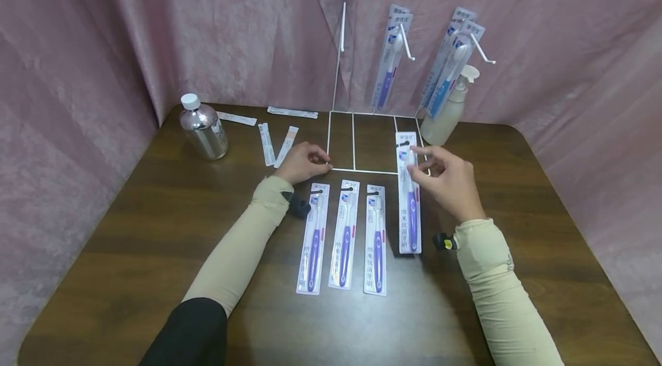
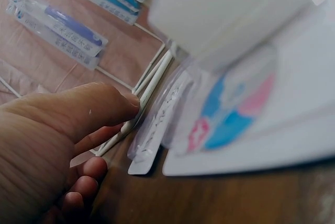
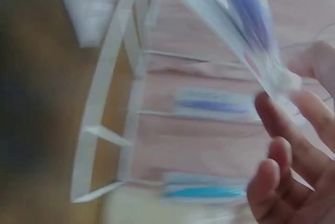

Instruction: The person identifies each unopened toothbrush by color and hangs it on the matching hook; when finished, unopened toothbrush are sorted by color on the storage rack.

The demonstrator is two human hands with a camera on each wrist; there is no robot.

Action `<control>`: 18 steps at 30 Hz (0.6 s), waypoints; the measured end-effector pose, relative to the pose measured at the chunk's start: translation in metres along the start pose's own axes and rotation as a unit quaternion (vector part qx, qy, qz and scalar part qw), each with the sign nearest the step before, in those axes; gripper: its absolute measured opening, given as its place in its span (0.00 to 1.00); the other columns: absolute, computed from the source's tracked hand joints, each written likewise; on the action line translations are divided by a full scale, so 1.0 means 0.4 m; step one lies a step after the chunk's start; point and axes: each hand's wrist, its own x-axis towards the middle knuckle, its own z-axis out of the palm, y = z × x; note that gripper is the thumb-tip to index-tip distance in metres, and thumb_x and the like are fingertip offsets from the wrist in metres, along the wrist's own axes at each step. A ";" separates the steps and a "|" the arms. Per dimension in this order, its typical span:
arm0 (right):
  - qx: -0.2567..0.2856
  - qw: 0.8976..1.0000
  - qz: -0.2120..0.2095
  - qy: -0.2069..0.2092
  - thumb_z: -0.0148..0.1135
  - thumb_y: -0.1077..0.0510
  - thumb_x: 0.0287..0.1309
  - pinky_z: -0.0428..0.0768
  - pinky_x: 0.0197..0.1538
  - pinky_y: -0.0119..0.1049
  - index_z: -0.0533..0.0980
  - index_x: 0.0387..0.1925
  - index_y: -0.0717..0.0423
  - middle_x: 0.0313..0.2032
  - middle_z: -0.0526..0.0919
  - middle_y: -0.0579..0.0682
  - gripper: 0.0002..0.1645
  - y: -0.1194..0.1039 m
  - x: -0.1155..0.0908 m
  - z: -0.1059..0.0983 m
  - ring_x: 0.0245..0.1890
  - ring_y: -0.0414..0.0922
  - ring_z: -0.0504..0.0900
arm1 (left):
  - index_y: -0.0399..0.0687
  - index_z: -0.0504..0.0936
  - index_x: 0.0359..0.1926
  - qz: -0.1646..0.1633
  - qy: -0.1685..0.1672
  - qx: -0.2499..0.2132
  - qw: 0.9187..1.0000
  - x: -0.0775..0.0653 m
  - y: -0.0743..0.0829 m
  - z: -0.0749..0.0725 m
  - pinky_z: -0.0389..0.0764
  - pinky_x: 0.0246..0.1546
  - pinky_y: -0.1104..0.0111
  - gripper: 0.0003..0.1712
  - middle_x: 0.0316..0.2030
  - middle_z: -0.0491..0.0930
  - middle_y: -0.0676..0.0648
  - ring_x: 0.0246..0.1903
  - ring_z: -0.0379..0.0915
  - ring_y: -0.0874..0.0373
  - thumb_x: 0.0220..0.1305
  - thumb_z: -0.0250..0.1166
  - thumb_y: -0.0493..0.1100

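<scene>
My right hand (image 1: 449,177) pinches a packaged purple toothbrush (image 1: 408,211) near the top of its card, which hangs upright over the table. In the right wrist view, the thumb and fingers meet at the brush-head end of the pack (image 3: 246,20). With thumb and forefinger, my left hand (image 1: 304,162) pinches the front left corner of a white wire display rack (image 1: 369,171). Three packaged purple toothbrushes lie side by side before the rack: a left pack (image 1: 313,239), a middle pack (image 1: 343,234) and a right pack (image 1: 375,239).
On the rack's hooks hang purple toothbrush packs (image 1: 389,64) and blue ones (image 1: 449,70); the left hook (image 1: 343,27) is bare. A pump bottle (image 1: 445,116) stands behind at right, a silver bottle (image 1: 204,129) at left. Several thin paper strips (image 1: 266,145) lie beside the left hand.
</scene>
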 end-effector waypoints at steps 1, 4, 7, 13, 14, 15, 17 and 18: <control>-0.005 0.999 -0.021 0.035 0.77 0.59 0.60 0.71 0.26 0.27 0.87 0.56 0.49 0.29 0.89 0.49 0.21 -0.020 0.018 -0.008 0.22 0.45 0.76 | 0.47 0.89 0.42 -0.001 0.000 -0.001 1.000 -0.001 0.001 0.001 0.75 0.49 0.60 0.12 0.40 0.80 0.47 0.43 0.74 0.53 0.59 0.79 0.46; 0.004 0.990 -0.062 0.127 0.77 0.60 0.59 0.67 0.24 0.25 0.88 0.56 0.45 0.30 0.90 0.50 0.22 -0.078 0.070 -0.025 0.17 0.40 0.71 | 0.47 0.89 0.42 -0.001 0.002 -0.004 1.000 -0.002 -0.001 0.003 0.75 0.49 0.60 0.13 0.40 0.79 0.47 0.43 0.74 0.53 0.59 0.79 0.46; 0.022 0.978 -0.081 0.193 0.78 0.58 0.58 0.65 0.24 0.24 0.88 0.56 0.42 0.33 0.91 0.52 0.23 -0.124 0.116 -0.028 0.15 0.34 0.67 | 0.48 0.89 0.42 -0.001 0.003 -0.007 1.000 -0.002 -0.007 0.003 0.75 0.49 0.61 0.12 0.40 0.79 0.47 0.42 0.73 0.53 0.59 0.79 0.46; 0.027 0.968 -0.091 0.234 0.77 0.56 0.61 0.64 0.25 0.24 0.87 0.57 0.42 0.36 0.91 0.53 0.22 -0.171 0.181 -0.008 0.16 0.31 0.64 | 0.47 0.90 0.42 0.007 0.003 -0.001 1.000 -0.006 -0.009 0.004 0.75 0.48 0.61 0.13 0.40 0.79 0.47 0.42 0.73 0.53 0.59 0.79 0.46; 0.025 0.968 -0.086 0.236 0.77 0.56 0.61 0.64 0.25 0.25 0.87 0.57 0.42 0.36 0.91 0.53 0.22 -0.174 0.188 -0.004 0.16 0.32 0.64 | 0.47 0.90 0.42 0.009 0.004 -0.001 1.000 -0.006 -0.008 0.004 0.75 0.48 0.60 0.13 0.40 0.79 0.47 0.42 0.73 0.53 0.58 0.79 0.46; 0.025 0.968 -0.078 0.238 0.78 0.55 0.61 0.64 0.25 0.25 0.87 0.57 0.40 0.36 0.92 0.52 0.22 -0.175 0.194 0.001 0.16 0.31 0.64 | 0.47 0.90 0.42 0.010 0.004 -0.002 1.000 -0.005 -0.008 0.005 0.75 0.48 0.61 0.13 0.40 0.79 0.47 0.42 0.73 0.53 0.58 0.79 0.46; 0.024 0.968 -0.065 0.241 0.78 0.54 0.60 0.64 0.25 0.26 0.88 0.57 0.38 0.36 0.92 0.50 0.22 -0.175 0.205 0.010 0.16 0.31 0.64 | 0.48 0.90 0.42 0.013 0.007 -0.003 1.000 -0.003 -0.009 0.006 0.75 0.48 0.61 0.12 0.39 0.79 0.48 0.42 0.74 0.54 0.58 0.79 0.46; 0.021 0.968 -0.063 0.242 0.78 0.54 0.60 0.64 0.25 0.26 0.88 0.56 0.39 0.35 0.92 0.50 0.22 -0.174 0.210 0.015 0.16 0.31 0.65 | 0.48 0.90 0.42 0.013 0.007 -0.003 1.000 -0.002 -0.010 0.007 0.75 0.48 0.61 0.12 0.40 0.79 0.48 0.42 0.73 0.54 0.58 0.79 0.46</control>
